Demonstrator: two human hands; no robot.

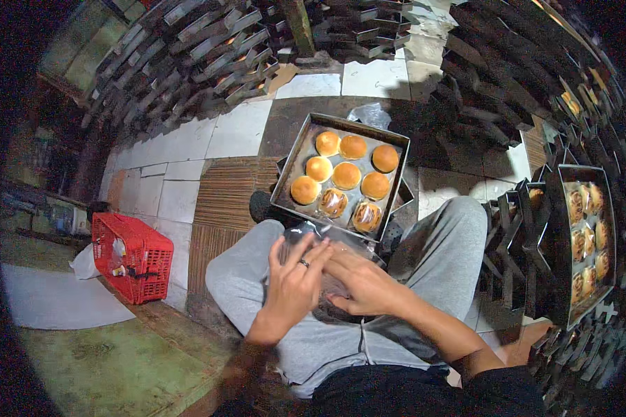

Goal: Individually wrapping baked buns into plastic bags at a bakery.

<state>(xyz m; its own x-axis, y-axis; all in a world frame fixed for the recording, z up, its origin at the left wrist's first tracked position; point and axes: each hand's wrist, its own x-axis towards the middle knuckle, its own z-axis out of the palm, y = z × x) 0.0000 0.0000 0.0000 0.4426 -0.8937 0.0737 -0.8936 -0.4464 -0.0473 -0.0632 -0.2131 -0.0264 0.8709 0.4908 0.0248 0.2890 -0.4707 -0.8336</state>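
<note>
In the head view, the left hand [295, 281] and right hand [362, 278] are together, fingers meeting over clear plastic film [305, 232] just at the near edge of a square metal baking tray [355, 121]. The hands hide much of the film, so whether a bun lies beneath them I cannot tell. A dark ring [303, 263] sits on a left-hand finger.

The tray holds nine round buns: seven bare golden buns [346, 175] and, along the near side, two wrapped buns [333, 202] with dark-streaked tops. It appears to rest on another tray set askew, its corner showing at the right. Bent knees in grey trousers [438, 257] flank the tray's near side, and a crumpled clear bag [371, 115] lies just past its far edge.

To the right, a second tray [591, 295] of wrapped buns leans close to stacked dark trays [511, 254]. More tray stacks [195, 59] crowd the far side around a post [298, 28]. At left, a red plastic basket [146, 267] stands on the floor beside a white plastic bag [84, 263].
</note>
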